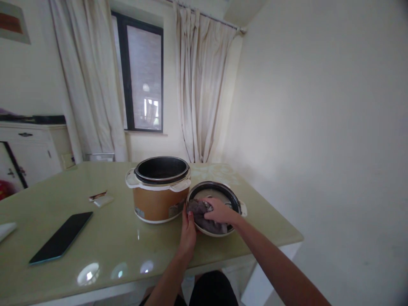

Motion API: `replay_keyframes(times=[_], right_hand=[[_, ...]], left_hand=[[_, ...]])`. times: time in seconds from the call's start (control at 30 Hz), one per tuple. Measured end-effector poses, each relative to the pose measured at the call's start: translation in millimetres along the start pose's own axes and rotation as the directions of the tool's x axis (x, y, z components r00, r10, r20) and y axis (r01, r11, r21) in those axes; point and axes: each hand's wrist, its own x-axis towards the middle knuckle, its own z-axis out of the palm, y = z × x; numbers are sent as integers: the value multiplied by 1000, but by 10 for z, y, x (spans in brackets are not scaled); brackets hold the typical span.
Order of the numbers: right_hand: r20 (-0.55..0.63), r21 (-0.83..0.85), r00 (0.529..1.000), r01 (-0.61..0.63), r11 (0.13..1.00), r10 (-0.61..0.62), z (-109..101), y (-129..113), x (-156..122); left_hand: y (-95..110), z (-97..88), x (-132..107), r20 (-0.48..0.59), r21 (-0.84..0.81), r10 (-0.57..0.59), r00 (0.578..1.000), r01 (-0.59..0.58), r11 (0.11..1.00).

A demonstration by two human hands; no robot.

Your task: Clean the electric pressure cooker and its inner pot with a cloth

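Observation:
An upturned cooker lid [219, 192] with a dark rim and a pale inner face lies tilted near the table's right side. My left hand [188, 231] is closed around the near left edge of this lid. Inside it, my right hand [218, 211] presses a bunched grey cloth [205, 221] against the inner face, its fingers closed on the fabric. Just left of the lid stands an electric cooker [156, 203], its body brown-orange with white handles. It is uncovered, so its dark inner pot [162, 168] shows.
A dark tablet [61, 238] lies on the glossy greenish table [111, 242] at left. Beyond it are a small packet [97, 196] and a white piece [103, 201]. The table's right edge runs close to a bare wall [318, 127]. A white object [6, 230] sits far left.

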Motion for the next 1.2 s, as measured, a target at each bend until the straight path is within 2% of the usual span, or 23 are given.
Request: replay_keyframes(times=[0.1,0.2,0.3,0.4,0.47,0.6,0.7,0.8,0.9,0.97,1.07,1.13,1.2], right_hand=[[91,-67,996,-1,998,7,-241,-6,-138],[217,-142,975,87,986,-55,-413,-12,-264],[283,-392,959,125,911,-9,-499,-11,-410],[200,-646,974,51,762,104,-512,-4,-544],[137,-695,982,2,719,130,-472,-9,-602],[83,-617,986,-62,785,143,-282,-48,-625],[87,-625,984,-67,778,155,-184,-50,-593],[73,-690,980,-84,719,185,-257,6,-532],[-57,-755,982,-158,636,178,-437,62,-401],[-144,-761,976,-214,612,161,-523,54,-256],[-261,-682,953,-297,669,157,-485,-50,10],[-330,-573,929,-338,747,167,-346,-154,148],[-326,-466,930,-314,827,170,-162,-248,196]], left_hand=[[27,34,-38,28,32,40,999,-41,999],[58,61,-71,88,29,24,996,-26,999],[45,74,-67,39,96,96,995,-99,990],[-13,78,-42,9,164,220,975,-219,962],[-54,81,-29,41,169,271,962,-274,947],[-96,84,-28,74,182,303,950,-311,933],[-96,75,-50,88,215,318,944,-330,919],[-88,54,-82,112,238,328,938,-346,907],[-85,40,-102,134,249,327,935,-351,903],[-94,41,-103,149,256,323,935,-352,900],[-132,56,-97,154,267,318,936,-349,898],[-165,66,-96,152,267,318,936,-349,898],[-191,70,-104,155,264,322,934,-353,898]])
